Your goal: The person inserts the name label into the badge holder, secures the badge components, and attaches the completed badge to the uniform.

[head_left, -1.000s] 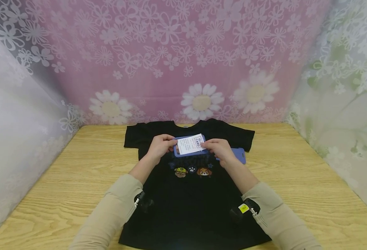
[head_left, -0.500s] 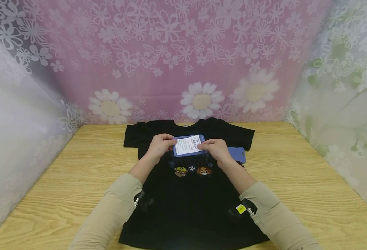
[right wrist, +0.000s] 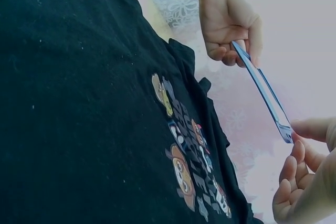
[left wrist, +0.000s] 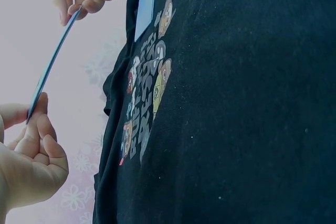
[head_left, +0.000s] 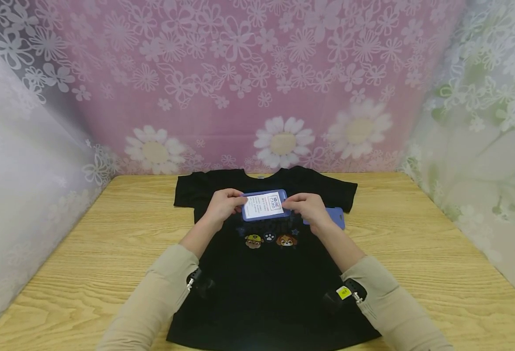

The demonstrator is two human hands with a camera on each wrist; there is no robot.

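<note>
Above the chest of a black T-shirt (head_left: 266, 287), a blue card holder (head_left: 253, 219) is held up between both hands, with a white printed card (head_left: 264, 204) reading "ID/IC CARD" lying within its frame. My left hand (head_left: 222, 209) pinches the holder's left end between thumb and fingers. At the opposite end, my right hand (head_left: 309, 210) has thumb and fingertips pinching the edge. Seen edge-on, the holder (left wrist: 55, 59) is a thin tilted strip in the left wrist view. Off the shirt, the holder (right wrist: 262, 95) spans both hands in the right wrist view.
A second blue piece (head_left: 336, 218), flat like a cover, lies by the shirt's right sleeve, partly behind the right hand. The shirt is spread on a wooden table (head_left: 420, 253). Flowered curtains (head_left: 257, 87) stand behind and at both sides.
The white card has turned from tilted, with its top corner over the holder's edge, to lying level inside the blue frame. Both hands stay nearly in place.
</note>
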